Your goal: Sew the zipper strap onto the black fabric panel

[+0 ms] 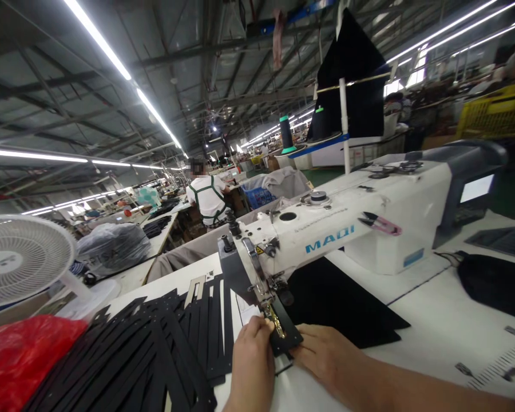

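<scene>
A black piece of material (286, 342) with small holes lies under the needle area of a white sewing machine (369, 212). My left hand (252, 357) is closed at its left edge, fingers bunched close to the presser foot (275, 321). On the opposite side, my right hand (326, 357) grips the right edge of the same piece, its fingertips partly hidden. Behind the foot, a larger black sheet (339, 300) spreads under the machine arm. Beside my left hand lie many cut black strips (154, 349), heaped and overlapping.
A white fan (12, 263) and a red plastic bag (26, 355) stand at the left. Pink-handled thread snips (380, 224) rest against the machine arm. Thread cones (286, 134) sit on a stand behind. A person (208, 194) in a white shirt sits farther off.
</scene>
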`<state>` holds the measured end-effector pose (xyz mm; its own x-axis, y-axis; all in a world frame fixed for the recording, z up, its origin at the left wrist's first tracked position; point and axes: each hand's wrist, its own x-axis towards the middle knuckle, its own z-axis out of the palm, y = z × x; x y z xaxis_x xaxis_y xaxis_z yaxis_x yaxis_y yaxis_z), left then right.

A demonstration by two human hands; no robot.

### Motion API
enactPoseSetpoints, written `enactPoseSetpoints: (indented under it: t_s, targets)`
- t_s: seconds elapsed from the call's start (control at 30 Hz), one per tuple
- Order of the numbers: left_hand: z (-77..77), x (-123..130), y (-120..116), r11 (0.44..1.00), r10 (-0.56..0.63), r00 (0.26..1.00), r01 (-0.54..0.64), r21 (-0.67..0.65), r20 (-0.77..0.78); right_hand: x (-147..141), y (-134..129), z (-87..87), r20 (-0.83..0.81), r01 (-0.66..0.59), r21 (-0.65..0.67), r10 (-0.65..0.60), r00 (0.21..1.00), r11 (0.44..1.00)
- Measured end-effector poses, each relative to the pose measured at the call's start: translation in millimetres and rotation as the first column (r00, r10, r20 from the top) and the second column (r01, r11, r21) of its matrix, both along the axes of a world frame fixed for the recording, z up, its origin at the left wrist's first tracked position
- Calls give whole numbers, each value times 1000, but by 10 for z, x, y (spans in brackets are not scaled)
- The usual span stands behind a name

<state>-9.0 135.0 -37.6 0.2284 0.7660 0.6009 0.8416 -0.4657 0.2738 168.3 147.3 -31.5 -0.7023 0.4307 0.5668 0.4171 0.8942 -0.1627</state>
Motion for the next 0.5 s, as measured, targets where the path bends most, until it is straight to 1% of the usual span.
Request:
enactPoseSetpoints:
  t_s: [0.03,0.07,0.13,0.2,0.23,0.27,0.3,0.37,0.4,0.43,0.5]
  targets:
    - [37,-1,-41,1000,8,999,-7,-24,35,5,-5,54,-12,39,-31,-39,999,999]
    - [72,-2,-89,998,40,997,-37,-48,65,-1,0,103,-14,90,-64,-91,996,994]
    - [120,-5,-192,981,168,981,-156,-116,101,-46,43,187,13,208,-145,-208,978,967]
    - [129,-5,-284,948,273,955,-247,-200,114,-118,120,249,64,253,-225,-245,967,941]
    - [124,-4,-321,940,283,952,-251,-233,119,-154,162,272,84,245,-253,-230,969,936]
    - [117,-2,-351,944,259,957,-222,-244,128,-185,201,289,95,223,-269,-205,974,937]
    - [110,1,-373,959,205,969,-171,-224,138,-210,236,298,97,198,-275,-178,979,941]
    - [99,8,-393,991,60,991,-45,-127,118,-239,285,298,87,174,-284,-155,984,943]
    - [93,12,-392,997,-11,996,17,-72,87,-245,302,288,77,176,-293,-161,984,940]
    - [84,18,-384,997,-69,996,70,-31,49,-245,314,274,64,184,-303,-172,983,935]
    - [55,33,-352,990,-143,989,143,4,-20,-236,334,239,39,196,-318,-194,980,927]
